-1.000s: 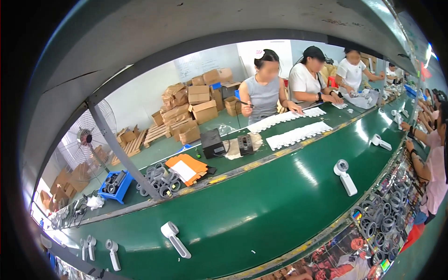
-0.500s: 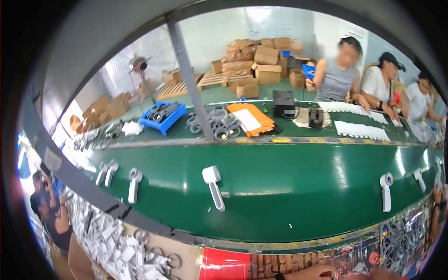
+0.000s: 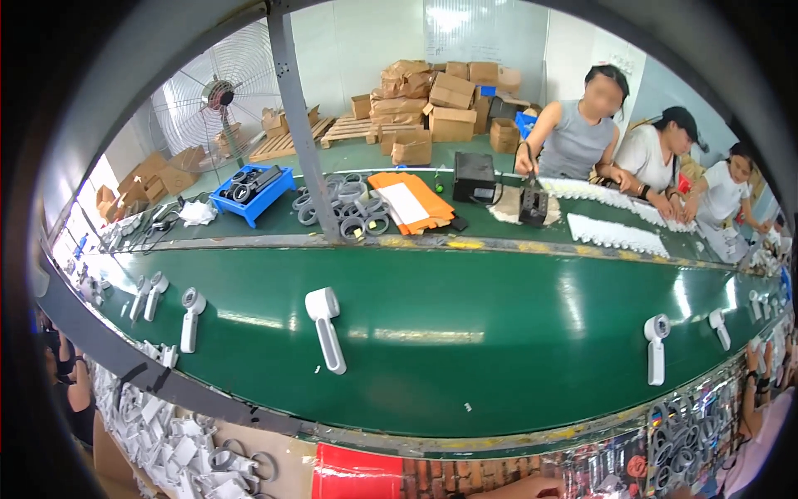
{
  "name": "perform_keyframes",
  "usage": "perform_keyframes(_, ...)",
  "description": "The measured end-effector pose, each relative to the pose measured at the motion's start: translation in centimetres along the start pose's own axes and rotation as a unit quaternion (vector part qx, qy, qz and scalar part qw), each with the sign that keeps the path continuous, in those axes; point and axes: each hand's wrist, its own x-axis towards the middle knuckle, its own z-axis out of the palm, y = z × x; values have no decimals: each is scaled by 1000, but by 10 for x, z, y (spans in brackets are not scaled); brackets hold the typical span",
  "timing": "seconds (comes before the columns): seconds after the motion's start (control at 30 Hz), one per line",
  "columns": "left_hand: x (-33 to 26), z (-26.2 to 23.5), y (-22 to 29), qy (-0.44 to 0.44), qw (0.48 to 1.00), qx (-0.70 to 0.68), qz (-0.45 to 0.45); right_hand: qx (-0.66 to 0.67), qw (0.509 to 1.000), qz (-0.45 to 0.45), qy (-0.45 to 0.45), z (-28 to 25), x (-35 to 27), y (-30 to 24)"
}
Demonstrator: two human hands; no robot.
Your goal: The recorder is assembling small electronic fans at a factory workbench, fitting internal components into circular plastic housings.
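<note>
Part of my left hand and forearm (image 3: 528,486) shows at the lower edge, over a brick-patterned surface (image 3: 453,476); its fingers are mostly cut off, so what it holds cannot be made out. My right hand is out of view. Beyond lies a green conveyor belt (image 3: 416,391) with white handheld-fan bodies spread along it. The nearest ones are a fan body with a long grey-edged handle (image 3: 326,328) at middle left and another fan body (image 3: 657,349) at the right. Left of my hand is a red sheet (image 3: 357,472).
White plastic parts (image 3: 158,432) and grey rings (image 3: 262,466) heap at the lower left; more grey rings (image 3: 682,437) lie lower right. Across the belt, a metal post (image 3: 299,125) rises by a blue crate (image 3: 249,200). Co-workers (image 3: 582,137) handle white parts at the far right.
The view has swung, so most things sit further left in the picture. The nearby fan bodies still lie on the belt. My left hand remains at the lower edge.
</note>
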Motion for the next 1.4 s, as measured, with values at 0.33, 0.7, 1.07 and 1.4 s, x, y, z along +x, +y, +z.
perform_keyframes(0.33,26,-4,-11,153,967,7,203,-64,950,119,-282,-33,13,28)
perform_keyframes(0.7,43,-29,-31,100,985,-79,115,-255,867,58,-425,-14,22,15)
perform_keyframes(1.07,5,11,-14,-15,991,-133,-31,35,888,182,-422,43,-8,-47)
perform_keyframes(1.4,10,19,-13,-17,1000,-18,0,-299,884,-41,-356,86,-52,-179)
